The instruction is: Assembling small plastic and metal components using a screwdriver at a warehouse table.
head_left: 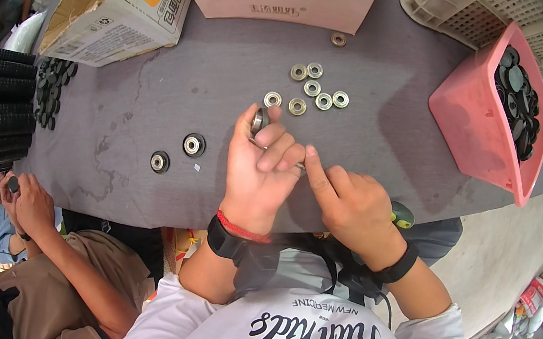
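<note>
My left hand (263, 172) is raised palm up over the table, pinching a round metal bearing with a dark rim (259, 120) between thumb and fingertip. My right hand (357, 208) is closed round a screwdriver (402, 215) whose green and black handle shows behind the palm. Its thin shaft passes into my left fingers; most of the shaft is hidden. Just beyond my left hand lie several loose silver bearings (311, 88). To the left, two black wheels with bearings in their centres (193, 145) rest on the grey tabletop (232, 48).
A pink bin of black discs (442, 99) stands at right, beside a white plastic crate (443, 10). At the back are a white box (272, 10) and an open carton (114, 32). Stacked black wheels (9, 101) line the left edge. Nearby, a co-worker's hands (34, 203) hold a black piece.
</note>
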`<state>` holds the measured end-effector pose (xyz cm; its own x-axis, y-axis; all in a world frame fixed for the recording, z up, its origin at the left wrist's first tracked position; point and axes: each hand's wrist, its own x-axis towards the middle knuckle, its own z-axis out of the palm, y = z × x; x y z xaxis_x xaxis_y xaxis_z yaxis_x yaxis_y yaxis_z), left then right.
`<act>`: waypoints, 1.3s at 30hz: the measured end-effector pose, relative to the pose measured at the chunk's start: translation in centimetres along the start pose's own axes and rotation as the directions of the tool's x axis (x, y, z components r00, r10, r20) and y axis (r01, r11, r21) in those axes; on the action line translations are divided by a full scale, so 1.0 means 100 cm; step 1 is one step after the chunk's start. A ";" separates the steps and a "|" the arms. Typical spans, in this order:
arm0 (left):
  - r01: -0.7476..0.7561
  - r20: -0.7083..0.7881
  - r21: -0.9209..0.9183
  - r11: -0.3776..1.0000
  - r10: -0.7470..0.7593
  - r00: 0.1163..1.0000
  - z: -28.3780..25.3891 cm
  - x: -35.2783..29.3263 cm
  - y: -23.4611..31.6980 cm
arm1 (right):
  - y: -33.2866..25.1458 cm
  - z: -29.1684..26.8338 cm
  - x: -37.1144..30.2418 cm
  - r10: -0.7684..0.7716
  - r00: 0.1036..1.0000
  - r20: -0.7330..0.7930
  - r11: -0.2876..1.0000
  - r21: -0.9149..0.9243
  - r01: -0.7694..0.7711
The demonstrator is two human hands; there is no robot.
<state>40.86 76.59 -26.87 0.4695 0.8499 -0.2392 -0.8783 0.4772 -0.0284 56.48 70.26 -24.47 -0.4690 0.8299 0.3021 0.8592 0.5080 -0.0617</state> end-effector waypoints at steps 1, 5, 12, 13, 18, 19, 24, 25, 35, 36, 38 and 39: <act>-0.015 -0.099 -0.029 0.999 0.012 0.995 0.005 -0.001 -0.001 | 0.003 -0.002 0.000 0.005 0.999 0.043 0.998 0.064 -0.007; -0.165 -0.317 0.362 0.917 0.288 0.904 0.030 -0.005 -0.011 | 0.007 -0.016 -0.006 0.118 0.983 0.138 0.955 0.256 -0.150; -0.036 -0.162 0.820 0.571 0.292 0.942 0.016 -0.024 -0.002 | 0.012 -0.041 -0.012 0.187 0.951 0.245 0.889 0.369 -0.270; 0.004 -0.143 0.866 0.500 0.239 0.960 0.016 -0.026 -0.002 | 0.012 -0.042 -0.014 0.178 0.949 0.261 0.901 0.344 -0.264; 0.029 -0.123 0.963 0.268 0.340 0.932 0.020 -0.026 -0.009 | 0.017 -0.055 -0.018 0.175 0.937 0.303 0.928 0.266 -0.260; 0.034 -0.125 0.963 0.266 0.334 0.934 0.019 -0.026 -0.010 | 0.019 -0.056 -0.019 0.141 0.943 0.301 0.944 0.245 -0.220; 0.025 -0.081 0.987 0.159 0.359 0.930 0.019 -0.025 -0.016 | 0.020 -0.061 -0.024 0.114 0.954 0.279 0.959 0.220 -0.179; 0.028 -0.082 0.987 0.156 0.355 0.931 0.019 -0.024 -0.018 | 0.019 -0.064 -0.023 0.118 0.946 0.302 0.957 0.219 -0.190; -0.070 0.144 0.976 -0.204 0.375 0.916 0.010 -0.025 -0.021 | 0.014 -0.090 -0.017 0.077 0.926 0.370 0.985 0.117 -0.129; -0.064 0.135 0.979 -0.195 0.375 0.917 0.009 -0.025 -0.021 | 0.014 -0.089 -0.017 0.082 0.925 0.371 0.985 0.114 -0.133; -0.078 0.170 0.965 -0.251 0.371 0.913 0.010 -0.025 -0.024 | 0.012 -0.088 -0.017 0.093 0.915 0.393 0.989 0.072 -0.132; -0.090 0.205 0.948 -0.306 0.367 0.907 0.010 -0.024 -0.024 | 0.011 -0.088 -0.016 0.095 0.915 0.392 0.988 0.073 -0.133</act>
<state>41.95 73.60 -25.29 0.1221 0.9921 -0.0287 0.3116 -0.0109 0.9501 60.01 67.48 -16.70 -0.4282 0.8979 -0.1022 0.8968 0.4083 -0.1706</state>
